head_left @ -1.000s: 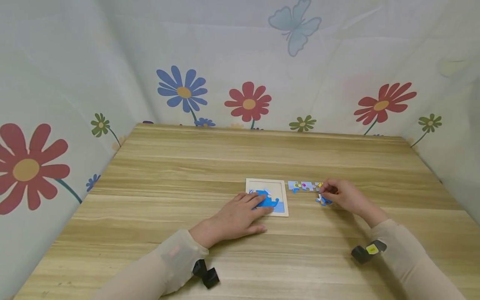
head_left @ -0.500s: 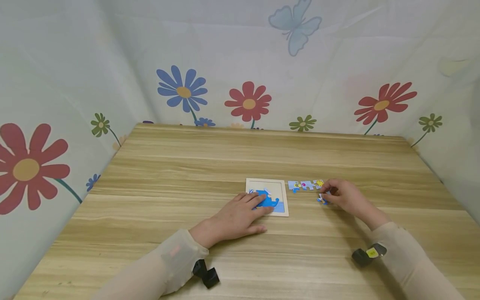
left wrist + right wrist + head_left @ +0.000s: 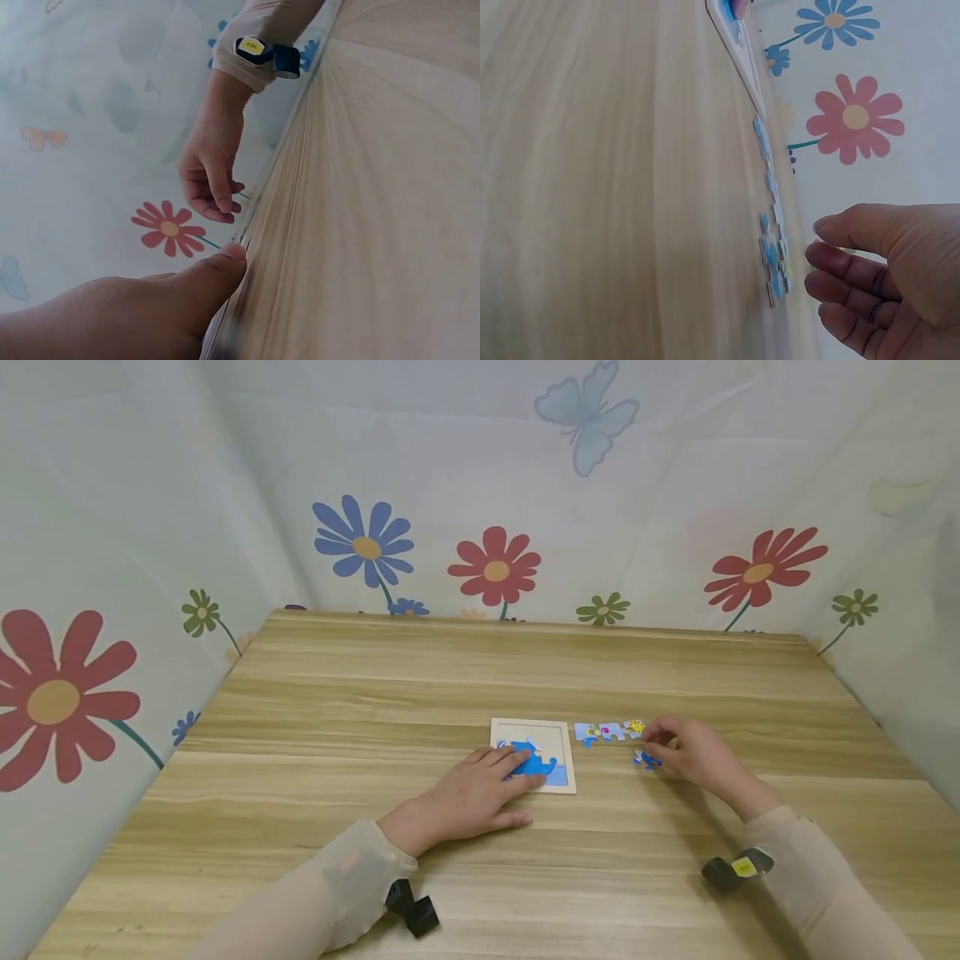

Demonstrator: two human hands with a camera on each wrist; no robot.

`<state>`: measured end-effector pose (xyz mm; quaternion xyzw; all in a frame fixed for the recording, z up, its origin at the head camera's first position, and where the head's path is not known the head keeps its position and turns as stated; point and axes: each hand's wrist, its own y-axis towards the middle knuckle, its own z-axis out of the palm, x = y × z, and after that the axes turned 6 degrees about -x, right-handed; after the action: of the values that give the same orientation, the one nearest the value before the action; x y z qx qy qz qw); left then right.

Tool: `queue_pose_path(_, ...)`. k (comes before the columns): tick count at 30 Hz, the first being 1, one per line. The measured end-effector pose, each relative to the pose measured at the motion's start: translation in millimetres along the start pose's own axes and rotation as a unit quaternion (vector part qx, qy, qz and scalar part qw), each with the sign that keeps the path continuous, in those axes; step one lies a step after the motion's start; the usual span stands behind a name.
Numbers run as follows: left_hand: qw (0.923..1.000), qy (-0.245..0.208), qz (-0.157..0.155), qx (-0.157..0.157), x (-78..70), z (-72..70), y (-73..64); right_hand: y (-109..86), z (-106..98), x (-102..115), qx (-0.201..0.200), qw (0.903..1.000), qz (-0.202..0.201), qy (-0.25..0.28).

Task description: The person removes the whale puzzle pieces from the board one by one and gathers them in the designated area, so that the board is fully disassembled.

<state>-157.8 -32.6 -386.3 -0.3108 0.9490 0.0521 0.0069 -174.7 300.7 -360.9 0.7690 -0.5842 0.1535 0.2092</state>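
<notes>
My left hand lies with fingers spread over the lower left of a square wooden puzzle tray. Blue puzzle pieces forming part of an animal picture show in the tray beside its fingertips; the hand covers the lower left corner. To the tray's right, my right hand hovers over a loose blue puzzle piece. In the right wrist view, thumb and fingers of the right hand are loosely bent, with nothing between them, apart from the loose pieces on the table.
A row of light blue puzzle pieces, one with a yellow sun, lies just right of the tray. The wooden table ends at a white flowered curtain behind and at both sides. Each sleeve carries a black camera mount.
The right fingers have drawn slightly back from the loose pieces, and the yellow sun piece now shows fully. The left hand stays on the tray.
</notes>
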Motion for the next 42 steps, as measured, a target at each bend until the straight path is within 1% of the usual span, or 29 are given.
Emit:
queue_pose_path(5, 1.0, 0.002, 0.005, -0.003, 1.2, -1.2, 2.1, 3.1, -1, 8, -0.006, 1.0, -0.005, -0.001)
queue_pose_path(9, 1.0, -0.004, 0.002, -0.002, 0.5, -3.1, 3.3, 7.9, 3, 14, -0.019, 0.9997, -0.012, 0.003)
queue_pose_path(15, 1.0, -0.002, 0.004, -0.004, -0.4, -5.1, 4.8, 14.0, 7, 24, -0.032, 0.9992, -0.023, 0.004)
queue_pose_path(25, 0.9997, 0.023, -0.003, 0.003, 0.9, -10.1, 3.1, 28.1, 19, 42, -0.026, 0.9986, -0.037, 0.026)
queue_pose_path(30, 0.9997, 0.022, -0.008, 0.003, 0.0, -10.1, 0.3, 33.5, 27, 49, -0.028, 0.9979, -0.042, 0.041)
queue_pose_path(37, 0.9996, 0.025, -0.008, -0.009, -0.8, -8.8, -3.5, 37.6, 36, 57, -0.028, 0.9967, -0.045, 0.062)
queue_pose_path(42, 0.9997, 0.022, -0.007, -0.011, -2.3, -8.4, -4.0, 39.5, 41, 62, -0.027, 0.9959, -0.049, 0.071)
